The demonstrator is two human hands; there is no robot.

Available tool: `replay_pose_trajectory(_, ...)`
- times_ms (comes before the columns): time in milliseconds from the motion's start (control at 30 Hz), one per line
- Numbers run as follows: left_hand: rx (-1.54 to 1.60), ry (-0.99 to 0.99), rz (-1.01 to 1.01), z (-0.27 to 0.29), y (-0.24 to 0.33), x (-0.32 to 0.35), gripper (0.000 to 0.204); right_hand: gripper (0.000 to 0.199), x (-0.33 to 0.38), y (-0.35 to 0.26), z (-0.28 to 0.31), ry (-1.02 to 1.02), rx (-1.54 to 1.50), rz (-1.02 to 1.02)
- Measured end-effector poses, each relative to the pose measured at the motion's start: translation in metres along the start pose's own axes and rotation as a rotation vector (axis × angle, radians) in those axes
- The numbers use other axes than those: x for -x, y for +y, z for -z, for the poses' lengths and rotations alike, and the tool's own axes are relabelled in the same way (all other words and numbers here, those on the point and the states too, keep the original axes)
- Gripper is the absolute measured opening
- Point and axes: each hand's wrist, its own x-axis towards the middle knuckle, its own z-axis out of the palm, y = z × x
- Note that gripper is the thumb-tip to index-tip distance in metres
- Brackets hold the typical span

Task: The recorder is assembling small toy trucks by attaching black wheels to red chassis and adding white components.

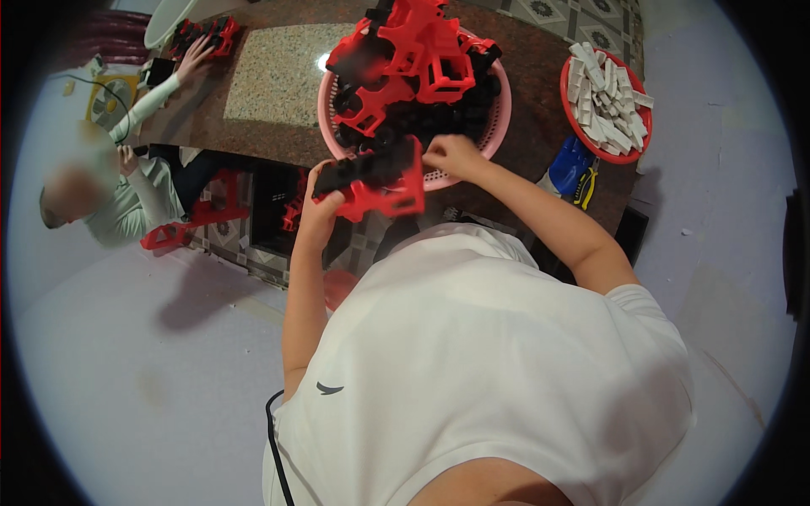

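Note:
A red-and-black plastic frame part point(380, 198) is held tilted over the near rim of a pink basket point(504, 118). My left hand point(319, 207) grips its left end, thumb on the red side. At its right end is my right hand point(456, 158), fingers bent and pressed together; whether they pinch a small piece there is hidden. Red frame parts point(413, 42) and black pieces point(451, 118) fill the basket in a heap.
A red basket of white plastic pieces point(607, 97) stands on the right of the stone table point(283, 76). Beside it lie blue-and-yellow pliers point(578, 173). At the left, a seated co-worker point(126, 198) reaches toward more red-and-black parts point(221, 38). A black crate point(272, 211) stands below.

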Motion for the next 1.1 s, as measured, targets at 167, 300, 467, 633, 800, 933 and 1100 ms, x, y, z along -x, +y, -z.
replay_pose_trajectory(167,0.267,0.224,0.137,0.036,-0.052,0.0,0.039,0.026,-0.022,0.028,-0.03,0.225,0.374,0.29)
replay_pose_trajectory(300,0.071,0.322,0.154,0.008,-0.06,-0.013,0.045,0.017,-0.031,0.052,-0.032,0.209,0.357,0.161)
replay_pose_trajectory(467,-0.463,0.357,0.109,-0.006,-0.061,-0.008,0.051,0.026,-0.005,-0.021,0.02,0.427,-0.24,0.085)
replay_pose_trajectory(633,-0.579,0.311,0.117,-0.014,-0.073,-0.015,0.05,0.022,0.011,-0.101,0.024,0.009,-0.52,0.318)
replay_pose_trajectory(800,-0.551,0.246,0.117,-0.017,-0.075,-0.016,0.046,0.022,0.01,-0.095,-0.007,0.037,-0.36,0.274)
replay_pose_trajectory(933,-0.532,0.27,0.075,-0.011,-0.082,-0.007,0.049,0.023,0.015,-0.096,-0.018,0.106,-0.201,0.332)
replay_pose_trajectory(1100,-0.463,0.365,0.089,0.008,-0.104,0.001,0.049,0.025,0.016,-0.106,-0.03,0.032,-0.204,0.35)
